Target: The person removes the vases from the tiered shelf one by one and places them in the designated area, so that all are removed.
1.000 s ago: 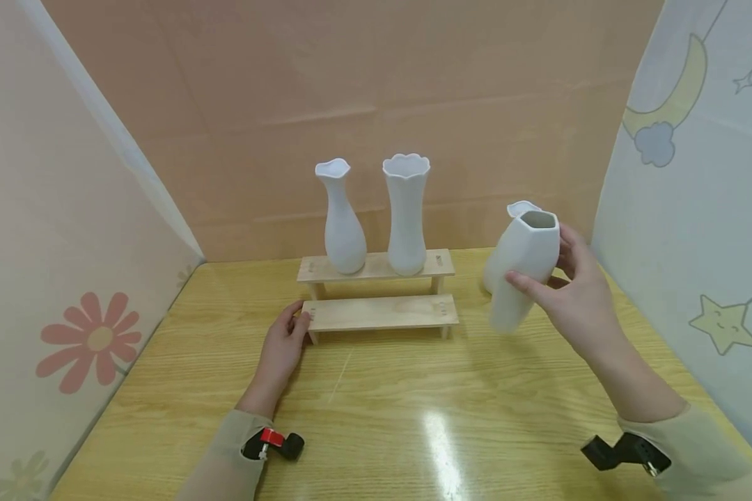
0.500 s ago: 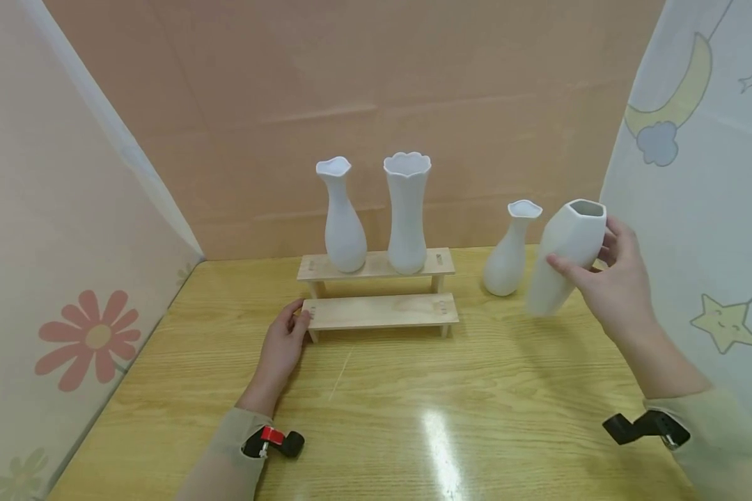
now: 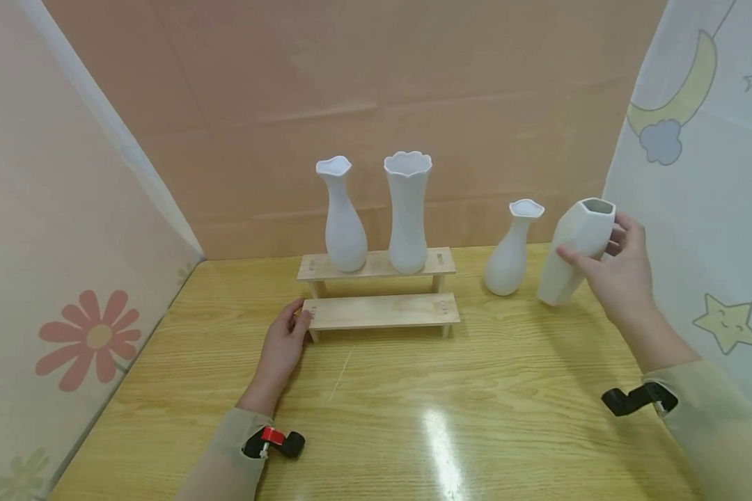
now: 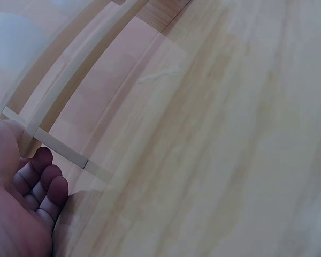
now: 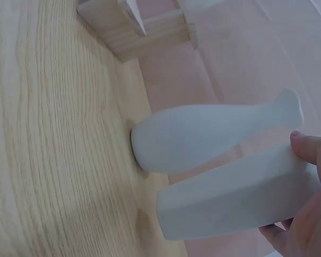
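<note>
The head view showed your right hand (image 3: pixel 623 271) pinching a white, matte, ceramic-looking vase with flat facets and an angular mouth (image 3: pixel 588 228), the thumb on its near side and the other fingers wrapped round behind. This faceted vase leaned, its mouth tipped toward your right and its narrower base low above a yellowish wood-grain table (image 3: pixel 382 403); you could not tell whether the base touched the surface. Just to its left, a short white pear-shaped vase with a slim neck and a wavy flared lip (image 3: pixel 507 261) stood upright on the table; in the right wrist view a narrow gap parted the two bodies.

Your left hand (image 3: pixel 283 341) held the left end of a low, pale, smooth wooden plank step on short legs (image 3: pixel 376 312), thumb and forefinger at the board's edge. The left wrist view showed your remaining fingers loosely bent beside its leg.

Behind it rose a taller plank step of the same pale wood (image 3: pixel 376 265). On this stood a white swan-necked vase with a rounded belly and a rippled rim (image 3: pixel 346 233) and, to its right, a white waisted vase with a scalloped mouth (image 3: pixel 407 223), both upright and apart. A creased peach cloth (image 3: pixel 257 139) hung at the back.
</note>
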Demonstrator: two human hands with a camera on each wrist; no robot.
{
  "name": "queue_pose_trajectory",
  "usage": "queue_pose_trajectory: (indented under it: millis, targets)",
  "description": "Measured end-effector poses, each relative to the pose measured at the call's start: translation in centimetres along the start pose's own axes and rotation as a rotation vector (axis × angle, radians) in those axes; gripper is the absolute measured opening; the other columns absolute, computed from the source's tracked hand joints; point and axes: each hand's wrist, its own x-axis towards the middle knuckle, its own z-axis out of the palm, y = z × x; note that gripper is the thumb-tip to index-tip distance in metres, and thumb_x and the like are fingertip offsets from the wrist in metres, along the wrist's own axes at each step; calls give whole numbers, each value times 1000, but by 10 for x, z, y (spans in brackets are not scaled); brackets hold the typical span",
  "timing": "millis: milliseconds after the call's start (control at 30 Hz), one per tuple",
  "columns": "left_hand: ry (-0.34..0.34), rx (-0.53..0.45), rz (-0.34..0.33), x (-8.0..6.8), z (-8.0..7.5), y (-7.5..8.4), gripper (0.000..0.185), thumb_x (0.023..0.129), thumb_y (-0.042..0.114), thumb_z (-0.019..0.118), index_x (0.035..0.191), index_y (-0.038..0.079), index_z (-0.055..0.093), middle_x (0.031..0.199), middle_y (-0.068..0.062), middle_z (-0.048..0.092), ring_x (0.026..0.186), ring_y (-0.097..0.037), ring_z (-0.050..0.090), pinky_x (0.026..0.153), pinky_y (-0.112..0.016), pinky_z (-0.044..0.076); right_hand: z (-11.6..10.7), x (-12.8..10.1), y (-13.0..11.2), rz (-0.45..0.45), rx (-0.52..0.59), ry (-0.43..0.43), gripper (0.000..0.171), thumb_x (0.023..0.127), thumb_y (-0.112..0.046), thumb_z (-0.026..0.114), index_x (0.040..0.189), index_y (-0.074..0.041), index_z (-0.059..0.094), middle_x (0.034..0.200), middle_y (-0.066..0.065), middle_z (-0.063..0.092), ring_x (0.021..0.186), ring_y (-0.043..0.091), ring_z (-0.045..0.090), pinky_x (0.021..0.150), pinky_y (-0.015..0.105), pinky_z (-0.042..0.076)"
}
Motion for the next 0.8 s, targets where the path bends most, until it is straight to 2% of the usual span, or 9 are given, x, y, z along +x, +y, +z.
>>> queue_pose_trajectory:
  millis: [167, 433, 800]
  targets:
    - [0, 3, 4, 1, 0, -1, 57, 106, 49, 47, 152, 15, 44, 99, -8, 60, 82, -21, 54, 67, -32, 46, 1, 11, 7, 12, 1, 7, 97, 87, -41, 80, 158, -38, 13, 158, 13, 30, 137, 30, 35, 108, 56, 36]
    - [-1, -1, 3, 0, 0, -1, 55, 106, 48, 47, 151, 16, 45, 106, -7, 63, 88, -21, 57, 72, -32, 47, 7, 23, 17, 7, 9, 33, 96, 86, -41, 80, 156, -36, 15, 155, 13, 31, 134, 27, 36, 108, 50, 36]
    - [-5, -15, -8, 0, 0, -1, 55, 106, 48, 48, 152, 18, 45, 105, -7, 63, 88, -21, 56, 71, -33, 46, 12, 27, 22, 7, -5, 23, 97, 86, -44, 79, 157, -37, 12, 159, 14, 27, 138, 31, 34, 110, 55, 34]
